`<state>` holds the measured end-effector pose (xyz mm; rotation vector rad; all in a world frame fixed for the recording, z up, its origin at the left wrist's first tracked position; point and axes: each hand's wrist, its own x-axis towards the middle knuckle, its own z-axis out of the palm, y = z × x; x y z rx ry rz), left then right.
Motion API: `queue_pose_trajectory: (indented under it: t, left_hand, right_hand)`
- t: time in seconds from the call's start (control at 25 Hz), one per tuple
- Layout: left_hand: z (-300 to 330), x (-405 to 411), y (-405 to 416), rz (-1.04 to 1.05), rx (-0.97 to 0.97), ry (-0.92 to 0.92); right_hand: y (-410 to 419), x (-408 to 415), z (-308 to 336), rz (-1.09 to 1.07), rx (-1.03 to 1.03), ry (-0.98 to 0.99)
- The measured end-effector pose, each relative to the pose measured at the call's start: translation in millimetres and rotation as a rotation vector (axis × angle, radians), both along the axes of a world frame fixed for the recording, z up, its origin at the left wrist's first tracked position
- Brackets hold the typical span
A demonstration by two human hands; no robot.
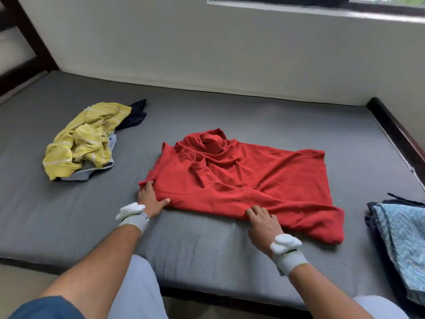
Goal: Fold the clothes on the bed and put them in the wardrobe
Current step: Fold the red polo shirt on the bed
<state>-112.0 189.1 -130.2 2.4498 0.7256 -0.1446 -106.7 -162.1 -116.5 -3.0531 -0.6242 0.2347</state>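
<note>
The red shirt [248,180] is spread on the bed [195,245]. Its near edge is pinched by the left hand [150,199] and gripped by the right hand [263,223].

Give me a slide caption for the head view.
Both hands hold a red shirt's near edge on the bed.
</note>
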Motion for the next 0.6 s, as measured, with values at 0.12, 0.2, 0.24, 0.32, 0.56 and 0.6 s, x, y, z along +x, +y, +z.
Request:
queue_pose_trajectory:
  t: [0.12,0.2,0.24,0.32,0.56,0.6]
  left_hand:
    - [-6.1,4.3,12.2,0.025,-0.019,-0.056]
    - [-6.6,4.1,18.1,-0.031,-0.023,-0.053]
    - [-7.1,3.3,20.6,-0.099,-0.032,-0.061]
    - [-5.6,-3.8,29.0,-0.219,-0.156,-0.096]
    - [3.6,-38.3,65.1,-0.392,-0.214,0.018]
    - [5.6,-42.7,68.4,-0.436,-0.133,0.092]
  right_hand:
    - [16.4,1.9,-10.9,-0.010,-0.075,-0.052]
    - [12.0,8.3,-13.2,-0.031,-0.080,-0.108]
    - [9.0,10.5,-15.0,-0.024,-0.079,-0.120]
    - [6.2,12.2,-14.4,-0.016,-0.102,-0.052]
    - [2.8,7.9,0.4,0.025,-0.169,0.148]
    - [2.3,5.2,2.7,0.031,-0.180,0.178]
